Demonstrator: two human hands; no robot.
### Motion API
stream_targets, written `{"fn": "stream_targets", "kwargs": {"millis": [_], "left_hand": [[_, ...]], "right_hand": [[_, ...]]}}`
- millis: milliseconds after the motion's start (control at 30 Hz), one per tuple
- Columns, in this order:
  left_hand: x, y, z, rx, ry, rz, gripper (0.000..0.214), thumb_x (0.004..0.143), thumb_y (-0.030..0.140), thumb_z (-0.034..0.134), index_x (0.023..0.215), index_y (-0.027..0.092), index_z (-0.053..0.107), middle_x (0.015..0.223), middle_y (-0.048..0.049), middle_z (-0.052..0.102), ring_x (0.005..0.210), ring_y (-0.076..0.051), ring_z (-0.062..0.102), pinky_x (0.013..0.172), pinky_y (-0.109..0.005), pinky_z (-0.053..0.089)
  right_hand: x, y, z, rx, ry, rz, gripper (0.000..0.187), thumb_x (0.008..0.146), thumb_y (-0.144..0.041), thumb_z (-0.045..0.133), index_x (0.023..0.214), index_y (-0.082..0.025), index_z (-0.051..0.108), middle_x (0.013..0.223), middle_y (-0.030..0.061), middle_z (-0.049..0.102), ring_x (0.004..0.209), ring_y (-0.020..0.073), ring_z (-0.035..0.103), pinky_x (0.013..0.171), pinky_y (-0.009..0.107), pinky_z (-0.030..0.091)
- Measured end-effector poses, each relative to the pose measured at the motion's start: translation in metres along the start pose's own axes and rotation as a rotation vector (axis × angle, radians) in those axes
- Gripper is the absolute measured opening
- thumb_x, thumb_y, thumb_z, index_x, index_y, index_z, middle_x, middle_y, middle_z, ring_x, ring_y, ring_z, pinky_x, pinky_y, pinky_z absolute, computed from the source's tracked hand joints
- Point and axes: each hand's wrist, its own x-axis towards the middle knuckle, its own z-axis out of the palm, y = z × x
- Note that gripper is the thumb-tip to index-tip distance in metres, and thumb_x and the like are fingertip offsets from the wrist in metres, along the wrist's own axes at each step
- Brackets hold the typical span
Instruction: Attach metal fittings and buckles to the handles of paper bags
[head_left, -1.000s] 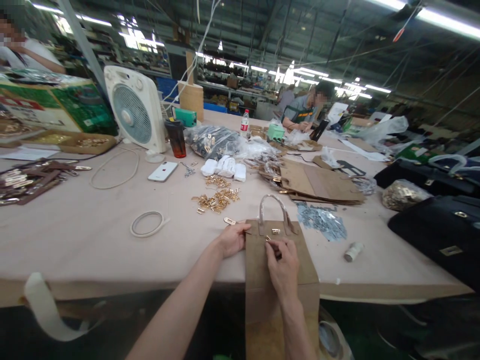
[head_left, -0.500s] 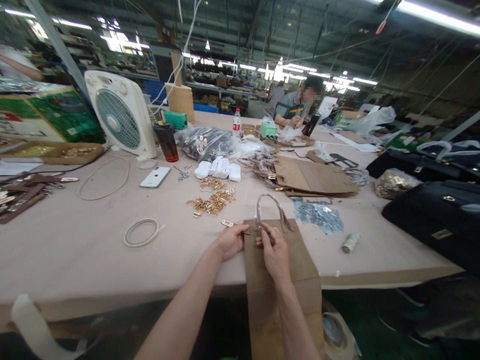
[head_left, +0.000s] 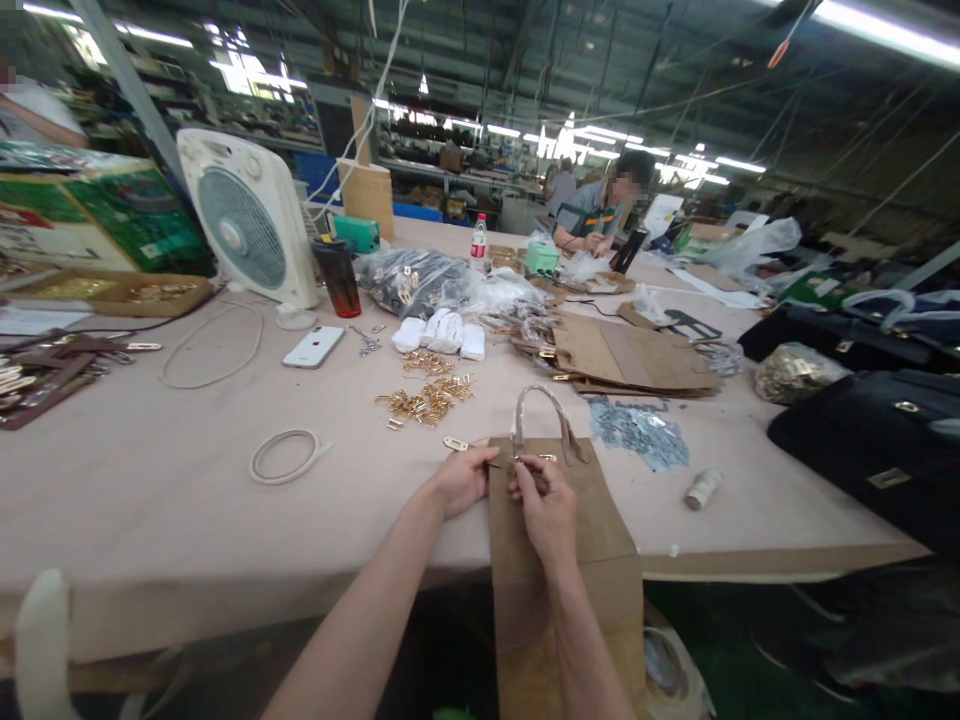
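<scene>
A brown bag panel (head_left: pixel 570 560) with a plastic-wrapped handle (head_left: pixel 538 410) lies over the table's front edge. My left hand (head_left: pixel 463 479) pinches the panel's upper left corner. My right hand (head_left: pixel 545 503) is closed, pressing a small gold metal fitting (head_left: pixel 525 463) against the panel just under the handle. A loose gold clasp plate (head_left: pixel 455 443) lies on the table just beyond my left hand. A heap of small gold fittings (head_left: pixel 426 397) sits farther back.
A pile of grey metal pieces (head_left: pixel 639 434), a small white roll (head_left: pixel 702 489), stacked brown panels (head_left: pixel 630 357), a white cord loop (head_left: pixel 289 456), a phone (head_left: pixel 313 346), a fan (head_left: pixel 251 222) and black bags (head_left: pixel 877 440) surround the spot. Another person (head_left: pixel 600 215) works at the far end.
My right hand moved up the panel from its middle to just under the handle, with the small gold fitting in its fingers. My left hand stayed on the corner.
</scene>
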Motion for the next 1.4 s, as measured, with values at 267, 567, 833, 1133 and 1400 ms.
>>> {"fn": "stream_targets", "kwargs": {"millis": [267,567,833,1133,1400], "left_hand": [[-0.002,0.000,-0.001,0.002,0.007,0.012,0.044,0.086,0.018,0.067,0.130,0.014,0.066,0.109,-0.0136,0.075,0.082,-0.022,0.069,0.077,-0.035,0.055],[-0.005,0.001,0.003,0.017,0.039,0.051,0.041,0.085,0.015,0.068,0.126,0.012,0.070,0.111,-0.0141,0.076,0.099,-0.024,0.070,0.088,-0.034,0.055],[-0.005,0.000,0.006,0.028,0.038,0.060,0.044,0.084,0.016,0.069,0.128,0.012,0.070,0.112,-0.0151,0.076,0.096,-0.026,0.071,0.080,-0.034,0.056],[-0.004,-0.001,0.004,0.037,0.037,0.068,0.042,0.084,0.016,0.070,0.126,0.011,0.072,0.116,-0.0156,0.076,0.110,-0.026,0.070,0.102,-0.038,0.052],[-0.004,-0.003,0.002,0.049,0.056,0.064,0.041,0.083,0.015,0.071,0.124,0.010,0.073,0.111,-0.0153,0.078,0.109,-0.027,0.071,0.107,-0.039,0.048]], "right_hand": [[-0.005,0.002,0.002,-0.078,0.044,-0.078,0.032,0.095,-0.047,0.066,0.107,-0.017,0.071,0.090,0.0067,0.072,0.070,0.0165,0.071,0.066,0.029,0.062],[-0.006,0.002,0.002,-0.312,0.060,-0.305,0.030,0.101,-0.040,0.059,0.116,-0.020,0.074,0.092,0.0075,0.070,0.078,0.0176,0.068,0.071,0.029,0.059],[-0.003,0.006,0.004,-0.304,0.059,-0.285,0.029,0.102,-0.041,0.058,0.113,-0.019,0.074,0.091,0.0067,0.069,0.074,0.0167,0.068,0.073,0.030,0.059],[-0.001,0.002,0.006,-0.325,0.052,-0.301,0.027,0.100,-0.039,0.059,0.109,-0.020,0.075,0.096,0.0088,0.072,0.082,0.0187,0.069,0.075,0.031,0.060],[0.001,0.002,0.012,-0.380,0.040,-0.290,0.025,0.099,-0.035,0.059,0.107,-0.019,0.077,0.097,0.0082,0.073,0.082,0.0183,0.069,0.076,0.030,0.058]]}}
